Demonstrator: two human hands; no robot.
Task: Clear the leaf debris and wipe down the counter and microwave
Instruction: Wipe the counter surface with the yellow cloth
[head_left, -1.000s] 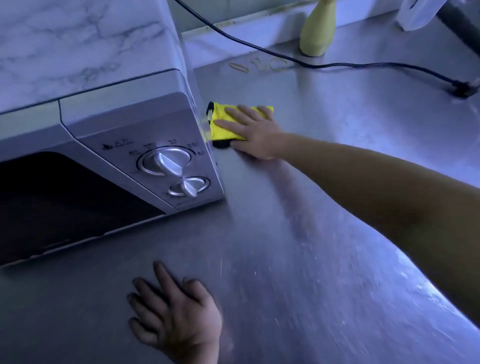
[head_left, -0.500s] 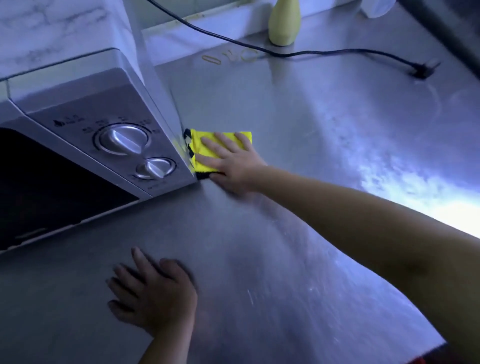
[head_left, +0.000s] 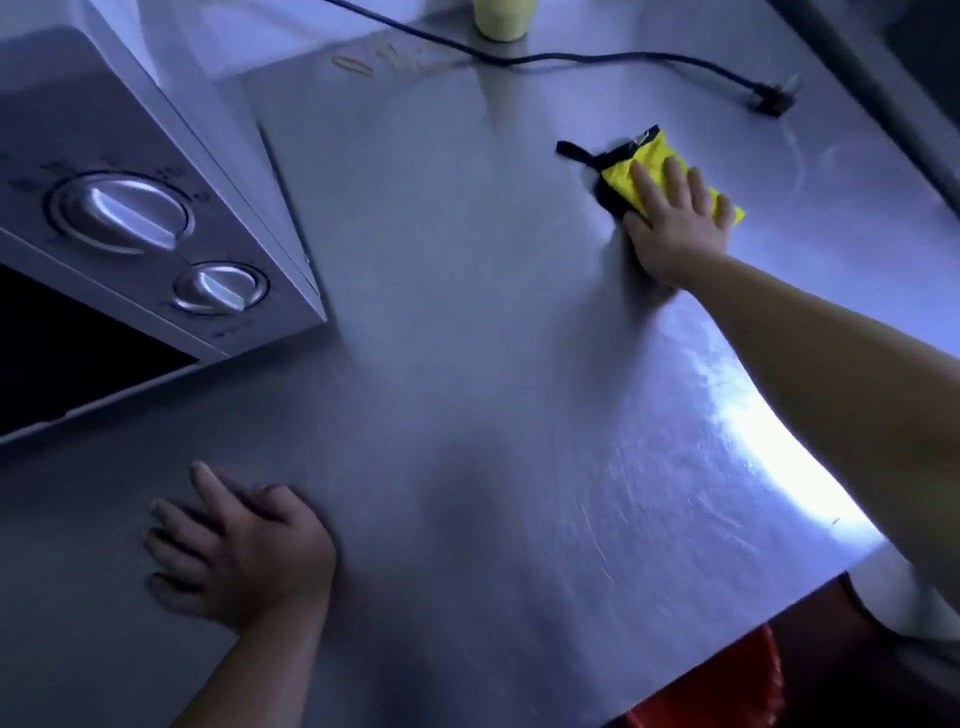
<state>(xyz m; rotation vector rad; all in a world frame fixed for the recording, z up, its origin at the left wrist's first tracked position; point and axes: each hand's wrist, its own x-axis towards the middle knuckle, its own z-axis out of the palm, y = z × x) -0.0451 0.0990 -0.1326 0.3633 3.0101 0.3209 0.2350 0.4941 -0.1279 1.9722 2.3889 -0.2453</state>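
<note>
Under the right hand lies the cloth, yellow with a black edge. The hand is flat on it, fingers straight, pressing it onto the counter. The cloth's long side seems to slant across the fingers, and a black loop sticks out on the thumb side. The left hand is well apart from the cloth, spread flat on the counter and holding nothing, so the right hand is the one to push the cloth. The microwave stands just beyond the left hand, well apart from the cloth. Small marks sit round its dials, too blurry to read. No brand shows.
</note>
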